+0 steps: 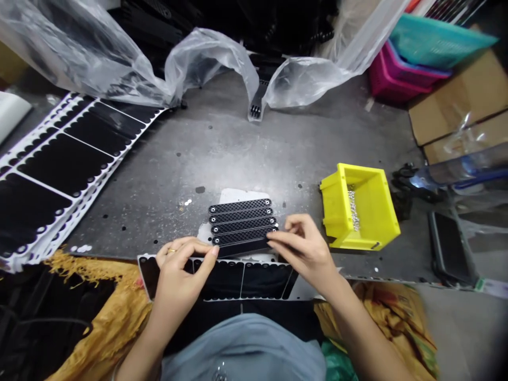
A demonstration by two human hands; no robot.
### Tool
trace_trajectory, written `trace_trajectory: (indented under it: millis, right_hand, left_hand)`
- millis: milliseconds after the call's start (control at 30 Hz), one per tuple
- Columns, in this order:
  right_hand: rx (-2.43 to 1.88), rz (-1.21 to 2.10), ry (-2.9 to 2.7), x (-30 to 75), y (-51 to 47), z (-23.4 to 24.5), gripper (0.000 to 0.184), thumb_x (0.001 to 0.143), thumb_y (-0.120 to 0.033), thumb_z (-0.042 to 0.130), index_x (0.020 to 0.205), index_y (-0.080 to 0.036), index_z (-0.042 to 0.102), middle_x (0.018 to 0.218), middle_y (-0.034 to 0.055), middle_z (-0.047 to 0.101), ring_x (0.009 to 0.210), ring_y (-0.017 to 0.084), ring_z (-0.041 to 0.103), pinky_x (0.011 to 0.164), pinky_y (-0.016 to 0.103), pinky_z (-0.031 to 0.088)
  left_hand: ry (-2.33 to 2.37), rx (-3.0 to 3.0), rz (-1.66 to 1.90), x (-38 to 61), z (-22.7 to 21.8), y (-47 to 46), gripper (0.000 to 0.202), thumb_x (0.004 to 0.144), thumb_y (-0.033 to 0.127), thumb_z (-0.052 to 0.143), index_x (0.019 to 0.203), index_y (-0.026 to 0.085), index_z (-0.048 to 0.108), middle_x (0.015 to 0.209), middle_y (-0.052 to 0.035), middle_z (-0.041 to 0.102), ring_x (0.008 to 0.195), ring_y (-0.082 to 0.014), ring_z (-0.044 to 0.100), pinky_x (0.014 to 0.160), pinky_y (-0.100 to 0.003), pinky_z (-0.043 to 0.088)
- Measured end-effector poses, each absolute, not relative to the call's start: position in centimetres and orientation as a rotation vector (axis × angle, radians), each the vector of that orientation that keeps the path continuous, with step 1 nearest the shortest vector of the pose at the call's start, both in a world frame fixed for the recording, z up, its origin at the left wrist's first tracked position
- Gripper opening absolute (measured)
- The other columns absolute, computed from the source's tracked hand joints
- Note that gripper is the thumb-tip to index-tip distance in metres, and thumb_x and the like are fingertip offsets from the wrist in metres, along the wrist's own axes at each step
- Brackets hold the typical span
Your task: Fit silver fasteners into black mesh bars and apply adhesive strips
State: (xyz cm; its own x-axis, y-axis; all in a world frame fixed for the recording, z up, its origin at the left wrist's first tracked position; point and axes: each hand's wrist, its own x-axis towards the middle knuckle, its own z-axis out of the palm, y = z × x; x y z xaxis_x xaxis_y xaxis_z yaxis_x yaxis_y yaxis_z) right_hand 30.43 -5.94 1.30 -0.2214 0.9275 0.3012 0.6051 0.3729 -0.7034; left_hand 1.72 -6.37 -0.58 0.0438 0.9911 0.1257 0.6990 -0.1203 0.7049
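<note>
Several narrow black mesh strips (pixel 241 218) lie side by side on the grey table near its front edge. My left hand (pixel 180 267) pinches the left end of the nearest strip (pixel 243 239), a ring on one finger. My right hand (pixel 301 243) pinches the right end of the same strip, fingers curled. A white backing sheet with black die-cut pads (pixel 246 280) lies just under both hands at the table edge.
A yellow bin (pixel 359 211) holding small metal parts stands right of the strips. A stack of white sheets with black pads (pixel 59 159) lies at the left. Clear plastic bags (pixel 206 58) of black parts sit at the back. Pink and teal baskets (pixel 413 58) and cardboard boxes (pixel 456 106) are far right.
</note>
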Motion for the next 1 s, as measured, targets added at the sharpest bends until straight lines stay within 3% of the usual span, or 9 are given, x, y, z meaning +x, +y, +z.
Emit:
trace_trajectory:
  millis: [100, 200, 300, 400, 500, 733, 867, 933, 1000]
  right_hand:
    - [-1.53, 0.502, -1.886, 32.4, -8.6, 1.9, 0.028, 0.098, -0.024, 0.068, 0.126, -0.025, 0.067, 0.115, 0.0086, 0.064, 0.087, 0.016, 0.066, 0.07, 0.03, 0.056]
    - [-1.582, 0.605, -2.115, 34.0, -11.4, 2.7, 0.027, 0.102, -0.022, 0.062, 0.128, -0.025, 0.065, 0.114, 0.0061, 0.073, 0.088, 0.017, 0.07, 0.07, 0.03, 0.053]
    - [-1.461, 0.52, -2.213, 34.4, -12.7, 3.4, 0.029, 0.104, -0.01, 0.052, 0.124, -0.024, 0.067, 0.111, 0.0042, 0.077, 0.095, 0.017, 0.073, 0.078, 0.032, 0.049]
    - [-1.38, 0.457, -2.179, 33.8, -12.3, 3.6, 0.028, 0.102, -0.009, 0.057, 0.125, -0.022, 0.067, 0.117, 0.0062, 0.075, 0.099, 0.018, 0.072, 0.081, 0.034, 0.049]
    - [-1.301, 0.493, -2.109, 32.8, -11.5, 2.8, 0.035, 0.099, -0.017, 0.066, 0.133, -0.021, 0.065, 0.129, 0.0112, 0.07, 0.112, 0.021, 0.068, 0.09, 0.037, 0.055]
    - [-1.151, 0.671, -1.862, 31.1, -11.1, 0.2, 0.047, 0.094, -0.014, 0.071, 0.139, -0.027, 0.064, 0.139, 0.0129, 0.06, 0.108, 0.019, 0.068, 0.089, 0.034, 0.062]
    - [-1.096, 0.449, -1.933, 30.6, -11.7, -0.6, 0.057, 0.089, -0.003, 0.073, 0.142, -0.02, 0.062, 0.14, 0.0172, 0.061, 0.112, 0.022, 0.068, 0.09, 0.036, 0.063]
    - [-1.057, 0.381, -1.996, 31.0, -12.3, -0.4, 0.054, 0.087, 0.0, 0.073, 0.137, -0.019, 0.065, 0.136, 0.0168, 0.064, 0.118, 0.026, 0.067, 0.095, 0.04, 0.062]
    - [-1.087, 0.54, -1.901, 31.8, -13.1, 0.5, 0.041, 0.089, -0.007, 0.074, 0.126, -0.024, 0.071, 0.128, 0.0121, 0.068, 0.118, 0.027, 0.068, 0.097, 0.043, 0.061]
  left_hand:
    - [1.7, 1.992, 1.011, 2.7, -0.1, -7.4, 0.003, 0.094, 0.024, 0.07, 0.092, 0.025, 0.068, 0.093, -0.0003, 0.075, 0.094, -0.0213, 0.068, 0.098, -0.04, 0.04]
    - [1.402, 2.223, 1.065, 5.5, 0.9, -8.4, 0.021, 0.094, 0.015, 0.068, 0.114, 0.022, 0.065, 0.106, -0.004, 0.075, 0.103, -0.0207, 0.067, 0.098, -0.036, 0.041]
    - [1.133, 2.362, 0.804, 8.6, 1.7, -8.4, 0.035, 0.1, 0.022, 0.064, 0.134, 0.02, 0.06, 0.115, -0.0055, 0.076, 0.113, -0.0235, 0.063, 0.102, -0.037, 0.035]
    - [1.018, 2.297, 0.7, 10.2, 2.5, -7.7, 0.016, 0.103, 0.02, 0.059, 0.115, 0.023, 0.067, 0.098, 0.0005, 0.075, 0.101, -0.0214, 0.061, 0.099, -0.038, 0.029]
    - [0.979, 2.182, 0.697, 10.0, 2.9, -7.2, 0.015, 0.103, 0.014, 0.053, 0.1, 0.022, 0.066, 0.087, 0.0023, 0.07, 0.088, -0.0182, 0.057, 0.095, -0.037, 0.029]
    - [1.016, 2.123, 0.756, 9.3, 1.9, -8.2, 0.024, 0.103, 0.008, 0.049, 0.113, 0.023, 0.065, 0.08, 0.002, 0.061, 0.077, -0.0171, 0.052, 0.083, -0.035, 0.031]
    - [1.147, 2.125, 0.859, 9.7, 1.2, -8.7, 0.019, 0.101, 0.009, 0.053, 0.105, 0.021, 0.067, 0.08, 0.0008, 0.065, 0.075, -0.0167, 0.052, 0.083, -0.036, 0.033]
    - [1.266, 2.173, 0.93, 9.8, 0.7, -8.6, 0.016, 0.101, 0.009, 0.056, 0.104, 0.019, 0.068, 0.079, 0.0007, 0.067, 0.072, -0.0161, 0.053, 0.083, -0.037, 0.033]
    - [1.363, 2.277, 0.975, 10.0, 0.1, -8.6, 0.015, 0.1, 0.011, 0.06, 0.109, 0.019, 0.07, 0.073, 0.002, 0.066, 0.067, -0.0152, 0.052, 0.08, -0.036, 0.031]
